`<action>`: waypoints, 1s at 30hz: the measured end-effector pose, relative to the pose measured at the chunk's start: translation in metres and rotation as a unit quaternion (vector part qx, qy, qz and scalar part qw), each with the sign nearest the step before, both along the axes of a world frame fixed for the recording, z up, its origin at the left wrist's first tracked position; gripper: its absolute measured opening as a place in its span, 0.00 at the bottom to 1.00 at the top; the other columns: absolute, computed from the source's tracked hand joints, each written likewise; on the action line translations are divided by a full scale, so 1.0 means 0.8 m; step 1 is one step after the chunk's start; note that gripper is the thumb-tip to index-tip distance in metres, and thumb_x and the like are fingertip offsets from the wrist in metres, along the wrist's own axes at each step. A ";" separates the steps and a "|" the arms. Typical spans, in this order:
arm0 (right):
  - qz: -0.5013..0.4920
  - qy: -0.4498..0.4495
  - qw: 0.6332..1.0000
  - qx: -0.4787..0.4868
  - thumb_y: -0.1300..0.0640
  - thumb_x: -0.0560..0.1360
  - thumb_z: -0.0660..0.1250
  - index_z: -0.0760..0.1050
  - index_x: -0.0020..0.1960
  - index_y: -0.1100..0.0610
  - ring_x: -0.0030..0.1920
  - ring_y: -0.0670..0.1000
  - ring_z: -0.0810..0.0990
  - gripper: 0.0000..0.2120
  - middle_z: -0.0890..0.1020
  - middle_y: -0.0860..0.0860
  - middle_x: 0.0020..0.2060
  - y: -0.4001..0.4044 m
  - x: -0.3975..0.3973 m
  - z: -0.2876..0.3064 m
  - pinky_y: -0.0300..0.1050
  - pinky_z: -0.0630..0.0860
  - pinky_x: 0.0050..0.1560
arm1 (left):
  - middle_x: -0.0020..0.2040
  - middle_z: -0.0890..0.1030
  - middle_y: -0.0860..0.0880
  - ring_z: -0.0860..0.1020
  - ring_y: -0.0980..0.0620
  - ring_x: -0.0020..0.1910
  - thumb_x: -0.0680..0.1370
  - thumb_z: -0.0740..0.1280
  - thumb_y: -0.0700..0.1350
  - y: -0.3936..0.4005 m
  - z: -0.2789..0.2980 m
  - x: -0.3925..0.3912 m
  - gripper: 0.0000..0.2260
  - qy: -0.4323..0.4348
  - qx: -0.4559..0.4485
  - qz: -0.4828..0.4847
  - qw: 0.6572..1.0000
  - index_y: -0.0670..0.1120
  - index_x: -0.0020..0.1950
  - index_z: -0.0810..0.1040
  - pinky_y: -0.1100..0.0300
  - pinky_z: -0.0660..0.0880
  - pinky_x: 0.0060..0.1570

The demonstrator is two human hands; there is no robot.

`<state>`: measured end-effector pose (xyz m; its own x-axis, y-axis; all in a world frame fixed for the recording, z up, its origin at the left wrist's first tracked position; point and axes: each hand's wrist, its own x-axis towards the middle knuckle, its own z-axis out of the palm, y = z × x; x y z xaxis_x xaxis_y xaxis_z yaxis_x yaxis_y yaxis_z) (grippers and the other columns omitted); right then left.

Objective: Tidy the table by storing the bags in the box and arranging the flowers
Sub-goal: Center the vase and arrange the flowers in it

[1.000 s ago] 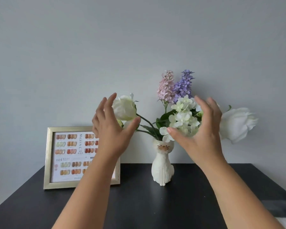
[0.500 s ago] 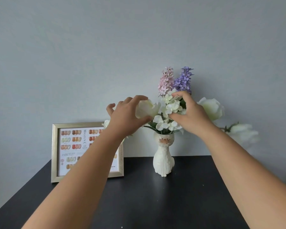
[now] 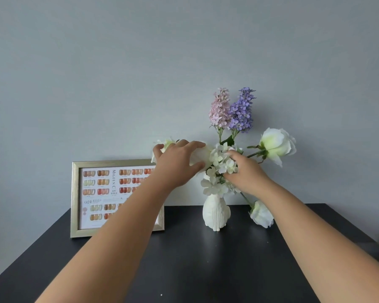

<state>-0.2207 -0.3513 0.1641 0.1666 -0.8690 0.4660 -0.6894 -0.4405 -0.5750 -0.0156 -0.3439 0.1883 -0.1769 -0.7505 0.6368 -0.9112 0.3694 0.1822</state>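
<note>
Table (image 3: 184, 265): dark top; no bags or box in view, so I judge the flower step is in hand.
Frame (image 3: 76, 200): stands left of vase, left forearm crossing it.
Vase (image 3: 216, 212): white, upright near wall; steady it, since tugging stems could tip it.
Flowers (image 3: 222, 159): in vase; one white bloom (image 3: 262, 214) droops to the table at right, lift it.
Left hand (image 3: 178, 162): fingers curled around a white rose, arm reaching forward.
Right hand (image 3: 246, 172): fingers closed into the white cluster, wrist low.
</note>
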 end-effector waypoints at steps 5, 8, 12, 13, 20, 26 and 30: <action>0.028 -0.029 0.999 -0.010 0.52 0.70 0.72 0.70 0.66 0.42 0.56 0.48 0.78 0.25 0.79 0.45 0.56 0.002 -0.005 -0.006 0.41 0.72 0.52 | 0.65 0.74 0.56 0.76 0.50 0.61 0.76 0.61 0.62 0.002 -0.005 0.000 0.22 -0.010 0.005 0.004 1.000 0.65 0.70 0.67 0.41 0.51 0.66; 0.048 -0.080 0.995 -0.022 0.43 0.68 0.72 0.67 0.63 0.31 0.59 0.42 0.72 0.26 0.73 0.40 0.63 0.018 -0.028 -0.005 0.39 0.68 0.53 | 0.70 0.71 0.56 0.70 0.47 0.68 0.76 0.58 0.64 0.003 -0.013 0.006 0.25 -0.010 -0.003 0.007 1.000 0.67 0.73 0.61 0.40 0.51 0.66; -0.009 -0.309 0.946 -0.099 0.49 0.71 0.66 0.77 0.52 0.37 0.50 0.41 0.79 0.11 0.81 0.42 0.54 0.038 -0.067 -0.039 0.38 0.73 0.49 | 0.75 0.65 0.57 0.62 0.47 0.73 0.76 0.54 0.66 0.007 -0.031 0.013 0.26 0.002 -0.013 0.014 1.000 0.68 0.74 0.55 0.40 0.51 0.68; -0.056 -0.374 0.920 -0.100 0.53 0.72 0.64 0.78 0.47 0.41 0.44 0.41 0.80 0.08 0.83 0.46 0.49 0.038 -0.074 -0.054 0.40 0.74 0.46 | 0.76 0.64 0.57 0.61 0.47 0.74 0.77 0.54 0.66 0.009 -0.037 0.014 0.26 0.011 -0.021 0.013 1.000 0.68 0.74 0.55 0.40 0.51 0.68; -0.081 -0.575 0.723 0.374 0.59 0.77 0.66 0.79 0.52 0.64 0.39 0.53 0.80 0.09 0.83 0.60 0.41 0.011 -0.049 -0.164 0.42 0.79 0.32 | 0.77 0.62 0.57 0.60 0.50 0.75 0.78 0.54 0.63 0.017 -0.059 0.004 0.25 0.055 -0.047 0.006 0.997 0.67 0.75 0.56 0.41 0.50 0.69; -0.105 -0.759 0.551 0.331 0.52 0.77 0.68 0.74 0.51 0.63 0.40 0.52 0.80 0.13 0.80 0.59 0.45 -0.036 -0.019 -0.182 0.39 0.77 0.26 | 0.77 0.62 0.59 0.58 0.51 0.75 0.77 0.53 0.64 0.018 -0.059 0.006 0.25 0.053 -0.047 0.009 0.997 0.68 0.75 0.57 0.43 0.48 0.69; -0.122 -0.809 0.491 0.299 0.49 0.75 0.71 0.75 0.53 0.59 0.32 0.47 0.76 0.15 0.79 0.54 0.39 -0.065 -0.015 -0.173 0.36 0.74 0.28 | 0.77 0.62 0.59 0.58 0.51 0.76 0.77 0.54 0.64 0.016 -0.061 0.013 0.24 0.042 -0.042 0.014 0.998 0.66 0.74 0.59 0.43 0.49 0.69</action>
